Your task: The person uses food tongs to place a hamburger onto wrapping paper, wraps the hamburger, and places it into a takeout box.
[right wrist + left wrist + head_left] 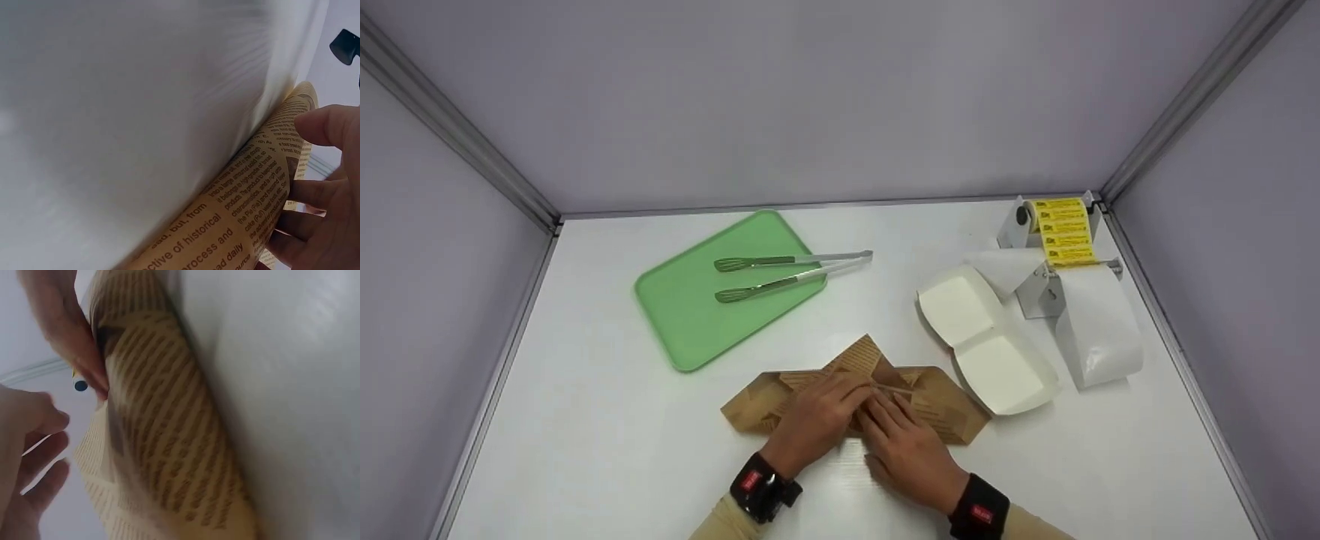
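Note:
Brown printed wrapping paper (945, 409) lies folded at the front middle of the table, its ends spread out to both sides and a pointed flap (866, 356) rising at the back. My left hand (821, 416) is over its middle, its fingertips close to the right ones. In the left wrist view the left thumb and fingers (53, 450) are bent and spread, with nothing visible between them. Straight fingers of my right hand (911, 450) press on the folded paper, and the thumb is at its near edge. Whatever lies inside the wrap is hidden.
A green tray (697, 330) stands back left, with two metal tongs (780, 285) lying across it. To the right is an open white clamshell box (1005, 367). Behind it stands a dispenser (1039, 292) with yellow labels (1065, 229) and a white backing strip (1099, 330).

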{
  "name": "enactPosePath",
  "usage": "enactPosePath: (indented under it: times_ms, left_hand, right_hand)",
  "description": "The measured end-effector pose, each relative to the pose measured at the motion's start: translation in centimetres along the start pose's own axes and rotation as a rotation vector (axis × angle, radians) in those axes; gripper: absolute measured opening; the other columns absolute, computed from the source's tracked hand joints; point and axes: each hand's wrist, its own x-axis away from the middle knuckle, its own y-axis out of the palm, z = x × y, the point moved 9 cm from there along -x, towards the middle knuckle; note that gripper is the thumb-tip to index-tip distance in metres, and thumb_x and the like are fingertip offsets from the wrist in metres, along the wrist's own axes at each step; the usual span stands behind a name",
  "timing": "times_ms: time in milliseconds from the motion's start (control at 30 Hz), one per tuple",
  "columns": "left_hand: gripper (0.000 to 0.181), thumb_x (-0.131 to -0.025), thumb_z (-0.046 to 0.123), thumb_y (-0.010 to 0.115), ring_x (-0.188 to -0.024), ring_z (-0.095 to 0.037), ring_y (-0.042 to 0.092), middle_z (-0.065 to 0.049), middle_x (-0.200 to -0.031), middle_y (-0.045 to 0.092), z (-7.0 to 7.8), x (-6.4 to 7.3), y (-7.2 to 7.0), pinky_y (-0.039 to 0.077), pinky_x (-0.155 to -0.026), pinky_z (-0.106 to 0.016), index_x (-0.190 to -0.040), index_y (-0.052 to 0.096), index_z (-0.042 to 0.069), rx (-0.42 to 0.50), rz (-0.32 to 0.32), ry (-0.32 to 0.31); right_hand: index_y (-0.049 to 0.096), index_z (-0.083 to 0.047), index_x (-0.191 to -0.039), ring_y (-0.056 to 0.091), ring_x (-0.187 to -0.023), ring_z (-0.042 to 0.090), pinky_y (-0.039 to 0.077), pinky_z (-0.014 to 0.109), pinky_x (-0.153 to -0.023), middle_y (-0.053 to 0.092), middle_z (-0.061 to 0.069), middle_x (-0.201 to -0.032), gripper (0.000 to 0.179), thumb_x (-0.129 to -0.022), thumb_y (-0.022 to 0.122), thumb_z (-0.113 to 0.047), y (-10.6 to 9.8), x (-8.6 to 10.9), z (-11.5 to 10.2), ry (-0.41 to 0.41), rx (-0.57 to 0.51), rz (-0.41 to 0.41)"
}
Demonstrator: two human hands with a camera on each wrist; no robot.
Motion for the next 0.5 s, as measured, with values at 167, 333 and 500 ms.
enactPosePath:
  times_ms: [167, 333, 500]
  left_hand:
    - [0.043, -0.091, 0.008, 0.068, -0.130, -0.021, 0.060, -0.006, -0.140, 0.063, 0.1, 0.9, 1.5, 0.049, -0.110, -0.035, -0.133, 0.065, 0.008, 0.045, -0.091, -0.037]
    - [0.041, -0.096, 0.013, 0.060, -0.135, -0.023, 0.057, -0.007, -0.145, 0.060, -0.1, 1.2, 2.0, 0.047, -0.113, -0.038, -0.136, 0.063, 0.007, 0.055, -0.120, -0.073]
    - [0.045, -0.100, 0.021, 0.058, -0.140, -0.025, 0.052, -0.009, -0.150, 0.056, -0.3, 1.3, 2.2, 0.043, -0.116, -0.039, -0.142, 0.058, 0.005, 0.070, -0.167, -0.097]
  right_hand:
    - [0.054, -0.007, -0.146, 0.050, -0.142, 0.026, 0.045, 0.047, -0.113, 0.052, 0.013, -0.152, 0.067, -0.089, 0.074, -0.035, 0.1, 0.0, 0.1, 0.003, -0.011, -0.036]
    - [0.056, -0.006, -0.144, 0.051, -0.141, 0.026, 0.046, 0.047, -0.113, 0.053, 0.013, -0.152, 0.065, -0.088, 0.075, -0.031, 0.0, 0.0, 0.1, -0.005, -0.017, -0.028]
    - [0.054, -0.003, -0.145, 0.050, -0.141, 0.027, 0.046, 0.045, -0.113, 0.052, 0.015, -0.153, 0.067, -0.087, 0.074, -0.030, -0.1, 0.0, 0.1, -0.014, -0.018, -0.030]
